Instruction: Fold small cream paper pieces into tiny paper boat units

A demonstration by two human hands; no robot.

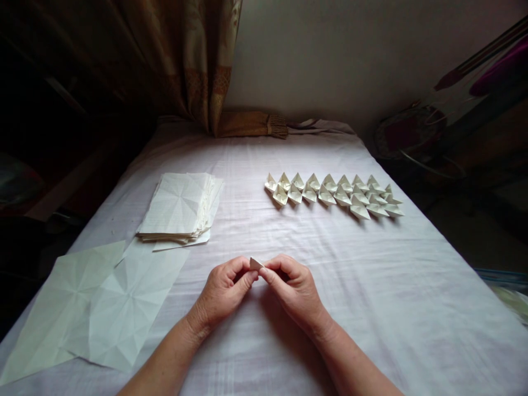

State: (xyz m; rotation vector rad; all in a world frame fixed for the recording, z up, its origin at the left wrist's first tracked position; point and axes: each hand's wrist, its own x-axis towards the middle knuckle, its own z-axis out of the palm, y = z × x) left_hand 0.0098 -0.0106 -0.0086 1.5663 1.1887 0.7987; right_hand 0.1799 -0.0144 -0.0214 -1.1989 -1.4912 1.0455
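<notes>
A small folded piece of paper with a pointed tip is pinched between both hands, above the near middle of the cloth. My left hand grips its left side with thumb and forefinger. On the other side, my right hand presses it between thumb and fingers. Most of the folded piece is hidden by the fingertips. Beyond my right hand stand several folded paper boats, set close together in staggered rows. To the left of my hands lies a stack of creased paper sheets.
Two loose creased sheets, one yellowish and one whiter, overlap at the front left. A pale cloth covers the surface. A brown patterned curtain hangs at the back, against the wall. Dark clutter borders both sides.
</notes>
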